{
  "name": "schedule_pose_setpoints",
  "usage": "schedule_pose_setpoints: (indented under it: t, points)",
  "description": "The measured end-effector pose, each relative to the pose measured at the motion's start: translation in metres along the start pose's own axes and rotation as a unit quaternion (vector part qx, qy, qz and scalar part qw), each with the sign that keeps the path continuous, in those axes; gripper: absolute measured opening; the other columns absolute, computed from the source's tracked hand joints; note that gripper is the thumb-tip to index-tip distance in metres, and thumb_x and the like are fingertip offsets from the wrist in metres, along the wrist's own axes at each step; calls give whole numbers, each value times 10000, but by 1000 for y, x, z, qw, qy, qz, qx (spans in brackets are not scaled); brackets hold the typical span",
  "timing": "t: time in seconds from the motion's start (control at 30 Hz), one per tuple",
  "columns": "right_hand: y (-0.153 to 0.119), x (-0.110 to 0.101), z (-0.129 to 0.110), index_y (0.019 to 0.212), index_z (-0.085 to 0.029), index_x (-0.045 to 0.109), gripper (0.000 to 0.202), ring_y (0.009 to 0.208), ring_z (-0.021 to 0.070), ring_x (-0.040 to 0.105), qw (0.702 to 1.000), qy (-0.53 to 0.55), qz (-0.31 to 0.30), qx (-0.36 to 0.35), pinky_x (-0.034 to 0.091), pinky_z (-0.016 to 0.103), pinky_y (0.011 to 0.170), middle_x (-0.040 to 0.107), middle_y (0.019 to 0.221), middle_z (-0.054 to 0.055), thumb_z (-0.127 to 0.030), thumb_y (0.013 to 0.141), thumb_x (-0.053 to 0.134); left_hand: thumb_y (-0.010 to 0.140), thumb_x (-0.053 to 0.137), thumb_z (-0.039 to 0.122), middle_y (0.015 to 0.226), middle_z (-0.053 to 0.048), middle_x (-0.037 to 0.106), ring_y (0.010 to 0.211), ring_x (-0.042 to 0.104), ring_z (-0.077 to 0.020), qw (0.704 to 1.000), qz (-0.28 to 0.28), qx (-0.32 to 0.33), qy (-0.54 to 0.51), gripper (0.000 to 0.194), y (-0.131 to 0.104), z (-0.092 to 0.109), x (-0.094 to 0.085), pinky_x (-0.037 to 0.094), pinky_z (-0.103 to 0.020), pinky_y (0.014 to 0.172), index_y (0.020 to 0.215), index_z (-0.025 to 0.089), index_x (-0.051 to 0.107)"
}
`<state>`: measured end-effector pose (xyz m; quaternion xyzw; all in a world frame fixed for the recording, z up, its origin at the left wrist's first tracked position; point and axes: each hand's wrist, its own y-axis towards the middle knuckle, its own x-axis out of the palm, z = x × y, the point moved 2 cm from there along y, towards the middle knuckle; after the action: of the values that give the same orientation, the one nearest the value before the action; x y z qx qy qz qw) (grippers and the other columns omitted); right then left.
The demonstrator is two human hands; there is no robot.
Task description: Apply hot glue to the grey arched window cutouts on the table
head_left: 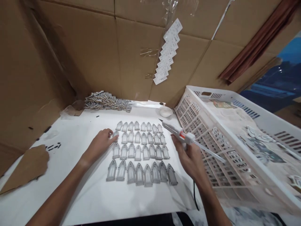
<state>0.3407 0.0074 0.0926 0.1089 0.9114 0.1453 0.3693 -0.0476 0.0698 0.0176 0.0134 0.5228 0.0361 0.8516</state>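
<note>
4 rows of small gray pieces (pixel 138 153) with pointy tops lay in the middle of the frame, on a white table (pixel 77 138). At the left end of the 2nd row, the left hand (pixel 102 141) touched 1 piece; I cannot tell if its fingers pinched it. Right of the rows, the right hand (pixel 190 156) held a glue gun (pixel 173 128) tight, its tip pointing to the upper left.

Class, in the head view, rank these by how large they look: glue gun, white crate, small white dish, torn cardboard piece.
Largest to smallest, by area covered:
1. White crate
2. Torn cardboard piece
3. Glue gun
4. Small white dish, which sits farther back, so looks smaller
</note>
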Motion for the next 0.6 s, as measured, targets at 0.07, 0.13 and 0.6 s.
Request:
schedule_pose_setpoints:
  t: [0.07, 0.13, 0.6]
  points:
    - [16, 17, -26, 982, -207, 718, 443, 613, 194, 555, 996, -13, -6, -84, 399, 291, 605, 654, 730, 25, -564, 1075, 473, 923, 571, 593, 1045, -131, 727, 1028, 679, -342, 1000, 1, -2, -10, 460, 1, 1, 8, 491, -413, 881, 1097, 177, 664]
    - [25, 38, -40, 1098, -228, 705, 352, 675, 201, 597, 990, -44, -10, -135, 382, 283, 613, 701, 843, 36, -468, 1104, 447, 869, 610, 540, 1010, -115, 731, 973, 692, -330, 999, 0, -22, -43, 419, 4, 1, 15, 499, -406, 856, 1080, 182, 661]
    - [-2, 122, -15, 938, -217, 710, 387, 537, 171, 546, 980, -21, -129, -150, 343, 271, 551, 634, 657, 8, -491, 1083, 477, 718, 881, 551, 930, -1, 697, 724, 733, -185, 828, 1, -75, -555, 587, -8, 25, 42, 604, -360, 780, 1093, 210, 586]
